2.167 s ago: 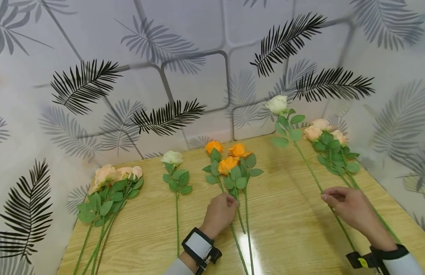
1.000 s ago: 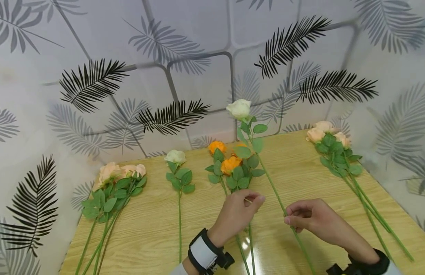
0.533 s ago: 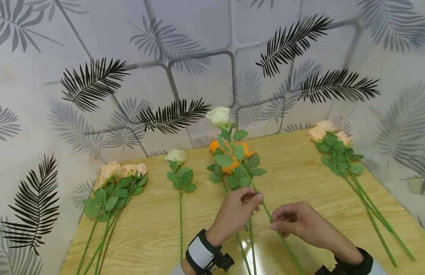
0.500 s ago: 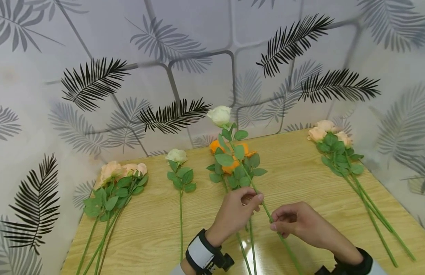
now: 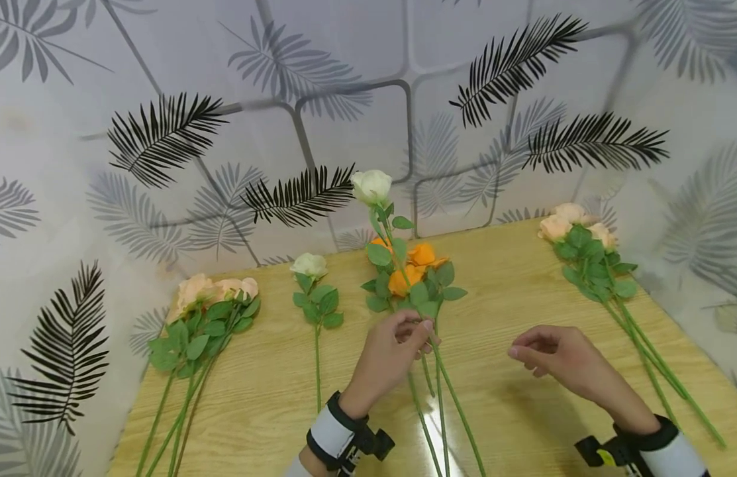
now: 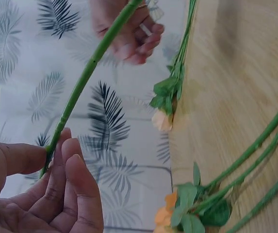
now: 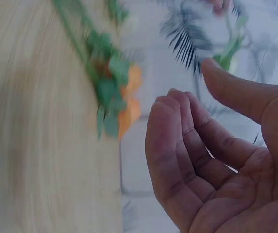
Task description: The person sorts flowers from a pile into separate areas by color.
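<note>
A white rose [image 5: 371,187] with a long green stem is pinched between the thumb and fingers of my left hand [image 5: 392,348]. In the left wrist view the rose's stem [image 6: 83,80] runs up and away from the fingertips. Its bloom stands above several orange roses [image 5: 406,279], which lie on the table behind my left hand. My right hand [image 5: 561,358] is off to the right above the table, fingers loosely bent, with a gap between thumb and fingertips in the right wrist view and nothing held.
A second white rose [image 5: 310,266] lies left of the orange ones. Peach roses [image 5: 195,295] lie in a bunch at the left of the wooden table [image 5: 493,278], and another peach bunch [image 5: 573,225] at the right. Leaf-patterned wall covering [image 5: 356,86] rises behind the table's back edge.
The right hand carried the white rose leftward from the right side to the left hand. The left hand took its stem; the right hand then let go and drew back to the right.
</note>
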Demonstrator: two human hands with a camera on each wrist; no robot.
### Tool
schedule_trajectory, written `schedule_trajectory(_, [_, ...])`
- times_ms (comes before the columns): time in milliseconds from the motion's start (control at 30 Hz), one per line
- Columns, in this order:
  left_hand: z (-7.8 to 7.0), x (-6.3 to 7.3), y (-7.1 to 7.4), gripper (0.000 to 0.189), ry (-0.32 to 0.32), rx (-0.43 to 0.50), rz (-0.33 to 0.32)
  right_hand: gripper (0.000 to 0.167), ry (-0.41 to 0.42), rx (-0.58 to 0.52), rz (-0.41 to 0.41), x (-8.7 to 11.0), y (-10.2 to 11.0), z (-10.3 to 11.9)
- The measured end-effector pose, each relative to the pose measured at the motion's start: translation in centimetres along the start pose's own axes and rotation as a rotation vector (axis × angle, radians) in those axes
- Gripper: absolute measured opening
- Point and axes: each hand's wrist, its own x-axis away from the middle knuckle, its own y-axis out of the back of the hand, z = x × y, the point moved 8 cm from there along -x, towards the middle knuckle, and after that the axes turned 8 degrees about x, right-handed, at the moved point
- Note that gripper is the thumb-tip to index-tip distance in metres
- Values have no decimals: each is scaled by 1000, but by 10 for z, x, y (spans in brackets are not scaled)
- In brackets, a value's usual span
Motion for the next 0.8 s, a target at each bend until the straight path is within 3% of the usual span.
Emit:
schedule_trajectory(100, [-2, 0, 14, 25, -5, -11, -36, 45, -77, 67, -42, -3, 25, -31])
schedule_trajectory(367, [4, 6, 49, 30, 46, -20, -120, 79, -294, 76, -80, 3, 73, -105])
schedule_trajectory(467, [7, 9, 60, 30, 51, -37, -151, 85, -351, 158, -150, 9, 87, -125])
schedule_trajectory(667, [10, 16, 78, 27, 56, -86, -182, 62, -395, 473, -388, 21, 111, -144])
schedule_trajectory(800, [16, 22, 92, 26, 76, -118, -201, 50, -420, 581, -406, 23, 112, -152])
